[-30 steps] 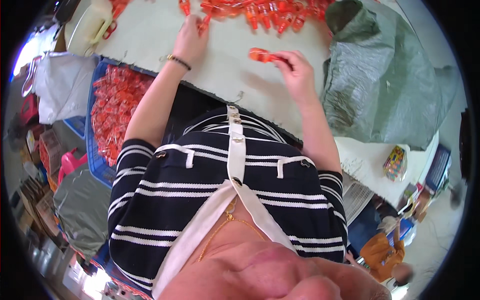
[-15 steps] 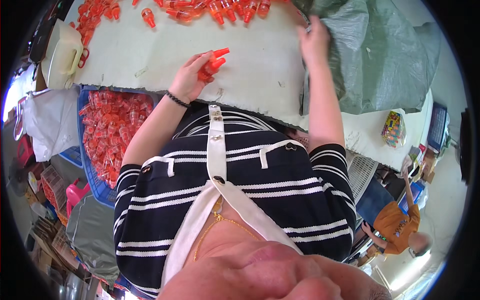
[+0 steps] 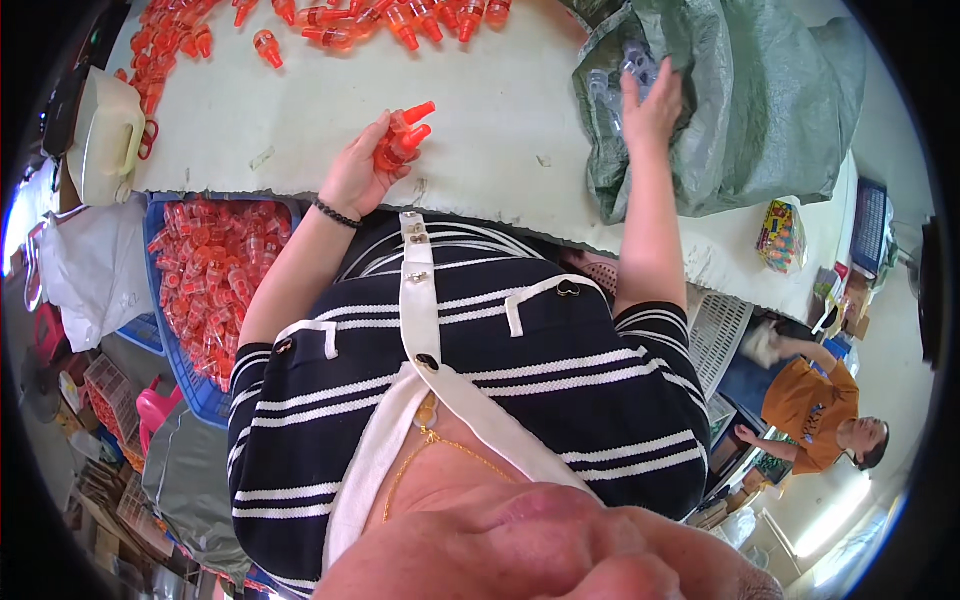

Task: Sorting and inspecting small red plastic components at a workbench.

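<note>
My left hand (image 3: 355, 175) is closed round two small bottles (image 3: 393, 152) of red liquid with pointed red tops, held above the white table (image 3: 480, 130). The tops point away to the right. At the right, my right hand (image 3: 655, 110) reaches into the mouth of a green woven sack (image 3: 760, 110), its thumb and fingers apart. Clear plastic pieces (image 3: 637, 62) lie inside the sack at the fingertips; their exact shape is hard to make out.
More red bottles (image 3: 400, 25) lie along the table's far side and far left. A blue crate (image 3: 205, 395) full of them stands below the left edge. A cream jug (image 3: 105, 140), red scissors (image 3: 150, 138) and a colourful packet (image 3: 780, 237) are around. A person (image 3: 815, 410) in orange is at right.
My right hand has gone from the sack's edge into its mouth, which now gapes and shows the clear pieces. The left hand still holds the two bottles. The person at right has shifted.
</note>
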